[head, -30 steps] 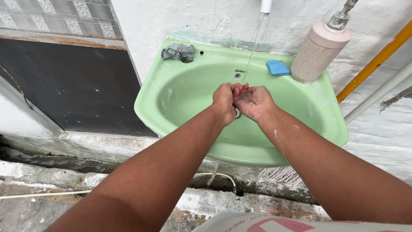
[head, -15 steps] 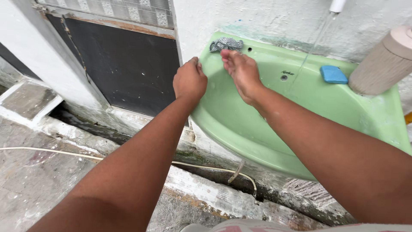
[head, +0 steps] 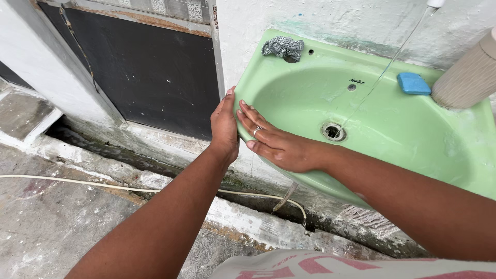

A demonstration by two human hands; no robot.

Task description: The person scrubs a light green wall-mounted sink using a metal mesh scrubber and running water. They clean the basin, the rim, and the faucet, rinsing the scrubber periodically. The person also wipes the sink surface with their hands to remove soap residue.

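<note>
Pale green glazed ceramic basin (head: 289, 62), wall-fixed, hard, wet, surely slick: both hands flat on its left rim, left hand (head: 224, 125) outside, right hand (head: 276, 143) inside, fingers extended, gripping nothing. Grey scrubber (head: 283, 47) at back-left corner.

A rough outdoor washing corner of a home: a pale green wall-mounted washbasin (head: 392, 139) on a whitewashed wall (head: 336, 20), water running into its drain (head: 333, 132), a blue soap bar (head: 414, 83) and scrubber (head: 283, 47) on its rim, worn concrete floor (head: 62, 222) below.

Both hands (head: 258, 137) now at basin rim (head: 243, 103)
</note>
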